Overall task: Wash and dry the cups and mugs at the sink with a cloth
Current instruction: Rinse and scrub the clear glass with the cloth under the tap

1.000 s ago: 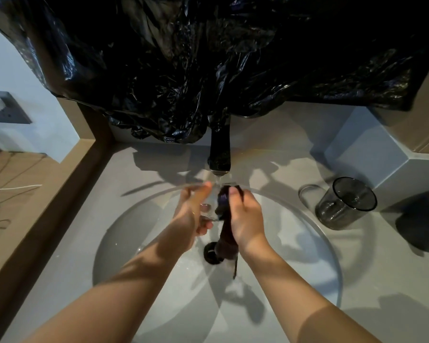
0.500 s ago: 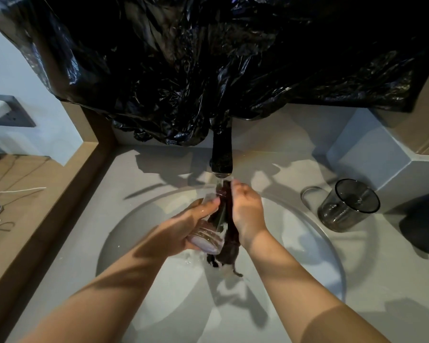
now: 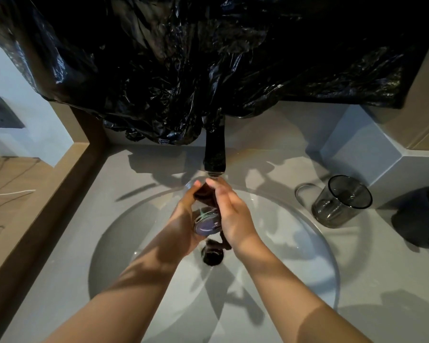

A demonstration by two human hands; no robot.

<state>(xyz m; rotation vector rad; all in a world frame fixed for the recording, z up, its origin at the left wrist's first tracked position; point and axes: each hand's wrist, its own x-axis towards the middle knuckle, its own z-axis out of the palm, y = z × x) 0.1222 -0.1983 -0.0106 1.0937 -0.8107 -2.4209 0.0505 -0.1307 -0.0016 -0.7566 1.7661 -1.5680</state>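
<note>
Left hand (image 3: 183, 226) fingers clamped round small clear glass cup (image 3: 206, 222), right hand (image 3: 229, 214) fingers pinching dark cloth (image 3: 206, 194); best rotate cup steadily under black tap (image 3: 214, 154).

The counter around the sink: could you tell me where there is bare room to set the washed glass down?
Bare counter lies left of the faucet, between the basin and the wooden ledge. The right side is crowded: a smoky glass mug and a black mug stand close together.
</note>
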